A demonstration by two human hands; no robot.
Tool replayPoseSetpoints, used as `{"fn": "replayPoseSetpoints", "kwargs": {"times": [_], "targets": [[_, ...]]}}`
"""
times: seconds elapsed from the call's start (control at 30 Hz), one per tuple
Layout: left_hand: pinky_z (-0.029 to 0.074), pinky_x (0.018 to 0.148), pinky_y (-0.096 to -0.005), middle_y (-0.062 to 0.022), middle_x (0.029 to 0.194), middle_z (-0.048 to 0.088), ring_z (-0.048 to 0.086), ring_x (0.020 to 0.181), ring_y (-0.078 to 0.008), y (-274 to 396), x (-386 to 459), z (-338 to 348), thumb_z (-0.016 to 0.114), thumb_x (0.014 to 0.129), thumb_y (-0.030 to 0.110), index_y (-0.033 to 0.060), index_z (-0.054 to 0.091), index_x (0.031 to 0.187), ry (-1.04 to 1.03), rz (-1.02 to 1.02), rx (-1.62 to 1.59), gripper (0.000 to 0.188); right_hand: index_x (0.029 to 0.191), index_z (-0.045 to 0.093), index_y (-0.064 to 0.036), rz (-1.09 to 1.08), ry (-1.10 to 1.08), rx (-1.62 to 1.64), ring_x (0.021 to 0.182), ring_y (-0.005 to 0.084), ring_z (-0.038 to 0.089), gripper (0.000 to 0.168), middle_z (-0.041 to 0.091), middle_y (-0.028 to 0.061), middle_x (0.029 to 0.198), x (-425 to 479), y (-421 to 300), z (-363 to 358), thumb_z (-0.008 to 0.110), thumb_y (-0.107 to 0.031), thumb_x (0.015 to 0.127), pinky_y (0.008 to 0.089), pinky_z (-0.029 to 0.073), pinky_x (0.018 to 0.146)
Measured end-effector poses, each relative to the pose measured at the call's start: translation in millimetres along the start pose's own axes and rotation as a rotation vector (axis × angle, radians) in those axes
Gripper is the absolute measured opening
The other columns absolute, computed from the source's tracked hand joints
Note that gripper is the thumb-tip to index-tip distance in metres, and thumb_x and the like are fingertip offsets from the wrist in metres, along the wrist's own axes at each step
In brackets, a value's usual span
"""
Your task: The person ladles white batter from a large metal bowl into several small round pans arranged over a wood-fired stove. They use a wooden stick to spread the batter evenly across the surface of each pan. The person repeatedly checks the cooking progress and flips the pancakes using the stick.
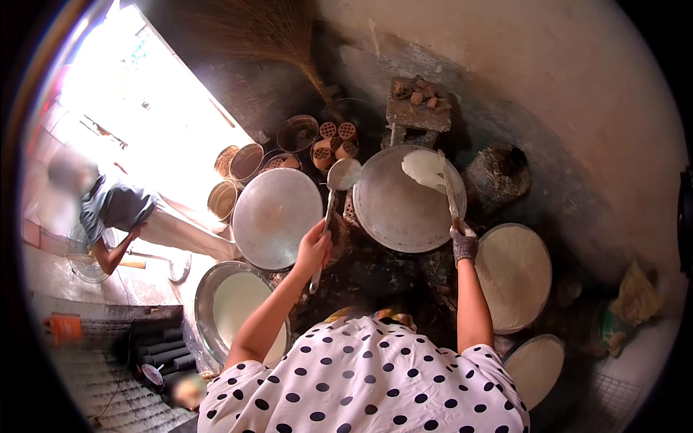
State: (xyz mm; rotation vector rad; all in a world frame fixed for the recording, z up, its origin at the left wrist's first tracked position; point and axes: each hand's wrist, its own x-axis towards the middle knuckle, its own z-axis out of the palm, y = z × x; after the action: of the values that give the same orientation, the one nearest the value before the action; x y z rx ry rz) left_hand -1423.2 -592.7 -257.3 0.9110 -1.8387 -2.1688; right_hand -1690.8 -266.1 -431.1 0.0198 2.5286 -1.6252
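Observation:
My left hand [314,248] grips the handle of a ladle [344,174], whose bowl is coated with pale batter. A covered round griddle [277,219] with a bare grey surface lies just left of that hand. In a knitted glove, my right hand [464,242] holds a flat spatula [449,187]. The spatula's blade lies over the right part of a second round griddle [395,211], at the edge of a white patch of batter [425,168]. A metal basin of pale batter [243,303] stands by my left forearm.
Round pale discs [513,279] lie to the right, one lower disc [535,371] nearer me. Perforated briquettes [335,143] and buckets [246,162] stand behind the griddles. A stove-like block [418,113] and a broom [311,70] are at the wall. A person [122,203] stands at left.

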Motion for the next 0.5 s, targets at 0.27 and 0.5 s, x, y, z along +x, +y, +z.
{"fn": "replayPoseSetpoints", "kwargs": {"times": [0.27, 0.5], "targets": [[0.035, 0.036, -0.0227, 0.0008, 0.065, 0.045, 0.042, 0.041, -0.0089, -32, -101, -11, 0.045, 0.098, 0.017, 0.0125, 0.038, 0.142, 0.023, -0.245, -0.128, 0.045, 0.114, 0.066, -0.006, 0.081, -0.442, -0.042, 0.082, 0.0180, 0.063, 0.041, 0.070, 0.0087, 0.093, 32, -71, 12, 0.072, -0.025, 0.078, 0.0318, 0.050, 0.076], [0.034, 0.035, -0.0223, 0.0021, 0.062, 0.039, 0.037, 0.040, -0.0076, -40, -148, 16, 0.044, 0.100, 0.016, 0.0129, 0.036, 0.143, 0.064, -0.218, -0.411, 0.044, 0.115, 0.066, -0.008, 0.019, -0.186, -0.428, 0.098, 0.0239, 0.066, 0.041, 0.068, 0.0116, 0.108, 31, -84, -6, 0.071, -0.026, 0.078, 0.0333, 0.051, 0.086]]}}
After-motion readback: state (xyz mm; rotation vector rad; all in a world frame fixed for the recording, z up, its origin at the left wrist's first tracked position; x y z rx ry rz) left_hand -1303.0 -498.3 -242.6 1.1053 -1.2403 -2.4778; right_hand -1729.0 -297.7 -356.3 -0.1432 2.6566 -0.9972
